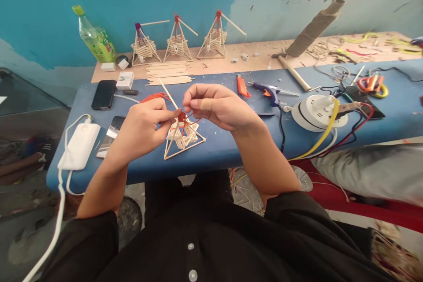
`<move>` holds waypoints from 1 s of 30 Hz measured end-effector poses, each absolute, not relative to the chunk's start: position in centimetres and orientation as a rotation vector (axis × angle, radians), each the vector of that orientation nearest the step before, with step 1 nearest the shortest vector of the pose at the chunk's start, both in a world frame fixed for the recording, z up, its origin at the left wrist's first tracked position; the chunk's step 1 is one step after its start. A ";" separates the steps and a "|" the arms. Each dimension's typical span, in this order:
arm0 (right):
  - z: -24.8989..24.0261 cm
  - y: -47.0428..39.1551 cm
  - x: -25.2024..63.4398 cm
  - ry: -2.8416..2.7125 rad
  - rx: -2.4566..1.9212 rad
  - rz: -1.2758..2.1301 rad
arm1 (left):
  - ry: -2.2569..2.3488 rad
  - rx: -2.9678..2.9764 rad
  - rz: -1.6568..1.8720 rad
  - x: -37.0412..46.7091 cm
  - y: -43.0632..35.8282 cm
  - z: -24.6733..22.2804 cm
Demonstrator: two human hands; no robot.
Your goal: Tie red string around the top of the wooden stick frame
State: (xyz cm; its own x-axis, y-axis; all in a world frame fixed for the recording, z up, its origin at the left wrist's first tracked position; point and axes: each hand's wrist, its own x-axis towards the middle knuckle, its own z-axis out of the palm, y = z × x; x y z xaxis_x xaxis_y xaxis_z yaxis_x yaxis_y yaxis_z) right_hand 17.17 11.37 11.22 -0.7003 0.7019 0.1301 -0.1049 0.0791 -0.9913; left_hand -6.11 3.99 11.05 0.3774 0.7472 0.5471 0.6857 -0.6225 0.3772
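Note:
A small pyramid frame of wooden sticks (185,137) stands near the front edge of the blue table, its top wrapped in red-orange thread. My left hand (142,128) pinches that wrapped top between thumb and forefinger. Just to the right, my right hand (220,106) is closed, fingertips together, on a strand of red thread (193,119) running from the top. A bandage is wrapped round one finger of the right hand. One long stick (168,93) slants up from the frame's top. Behind the left hand lies a bundle of red thread (153,97), partly hidden.
Three similar stick frames (178,44) stand along the wall behind a pile of sticks (168,72). Phones, a white power bank (79,145) and a bottle (94,37) are left. Rightward lie a glue gun (269,92), orange cutter (243,86), hammer (294,72) and white power socket (307,112) with cables.

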 end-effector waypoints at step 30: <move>10.6 11.8 17.0 -2.324 -0.490 0.926 | 1.158 2.254 1.446 -5.1 4.2 8.5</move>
